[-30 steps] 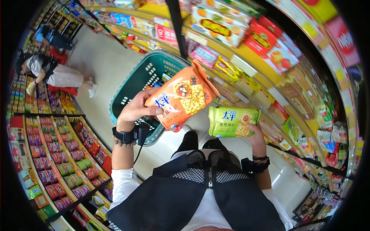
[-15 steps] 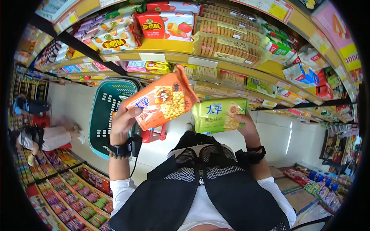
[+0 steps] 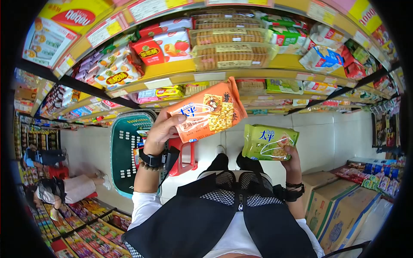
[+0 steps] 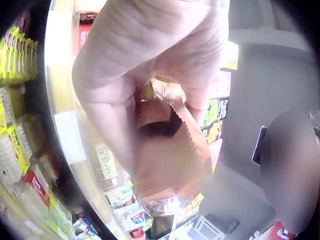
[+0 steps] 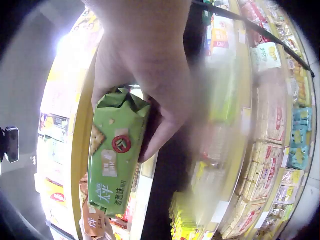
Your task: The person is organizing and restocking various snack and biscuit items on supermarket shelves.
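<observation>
In the head view an orange cracker pack (image 3: pixel 208 112) is tilted, its left end pinched by my left hand (image 3: pixel 162 128), thumb on the front. My right hand (image 3: pixel 292 162) grips the right end of a green cracker pack (image 3: pixel 267 142), which sits lower and to the right, apart from the orange one. The left wrist view shows my left hand (image 4: pixel 150 60) around the end of the orange pack (image 4: pixel 172 160). From the right wrist, my right hand (image 5: pixel 145 70) holds the green pack (image 5: pixel 116 155) between thumb and fingers, with part of the orange pack (image 5: pixel 92 215) beyond.
A green basket (image 3: pixel 118 148) with some items stands on the floor at the left, beside a red stool (image 3: pixel 185 161). Snack shelves (image 3: pixel 172 75) run across the front. Cardboard boxes (image 3: pixel 340 210) are at the right. A person (image 3: pixel 64 189) is at the far left.
The view has swung towards the front shelves, and the cardboard boxes have come into sight. Both hands still hold their packs; the packs, close together half a second ago, are now farther apart.
</observation>
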The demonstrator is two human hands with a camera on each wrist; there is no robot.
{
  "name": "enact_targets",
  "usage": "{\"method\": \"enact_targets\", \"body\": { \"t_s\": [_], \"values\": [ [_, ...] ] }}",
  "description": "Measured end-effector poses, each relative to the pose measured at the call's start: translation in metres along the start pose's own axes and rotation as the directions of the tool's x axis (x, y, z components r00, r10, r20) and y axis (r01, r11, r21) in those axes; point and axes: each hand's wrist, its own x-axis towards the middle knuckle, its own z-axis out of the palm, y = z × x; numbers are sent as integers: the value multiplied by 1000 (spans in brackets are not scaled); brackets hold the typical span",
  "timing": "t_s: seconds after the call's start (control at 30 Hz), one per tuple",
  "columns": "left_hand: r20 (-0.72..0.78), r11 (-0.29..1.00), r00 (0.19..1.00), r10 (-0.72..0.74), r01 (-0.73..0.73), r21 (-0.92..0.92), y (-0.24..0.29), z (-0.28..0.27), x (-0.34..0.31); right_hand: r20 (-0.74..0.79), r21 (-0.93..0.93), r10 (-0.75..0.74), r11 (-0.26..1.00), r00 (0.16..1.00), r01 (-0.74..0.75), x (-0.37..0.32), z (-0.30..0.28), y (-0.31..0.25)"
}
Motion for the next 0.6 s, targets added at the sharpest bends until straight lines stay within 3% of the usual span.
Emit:
{"method": "enact_targets", "body": {
  "t_s": [0.1,0.37,0.6],
  "values": [
    [35,999,999,-31,30,45,-3,26,11,-15,99,-18,995,1000,19,-12,-22,-5],
    [183,997,981,-56,47,53,-38,129,53,-85,94,-99,990,991,107,-41,-102,-53],
    [240,1000,970,-28,24,18,-96,242,91,-122,144,-150,975,981,167,-69,-214,-116]
  ]
}}
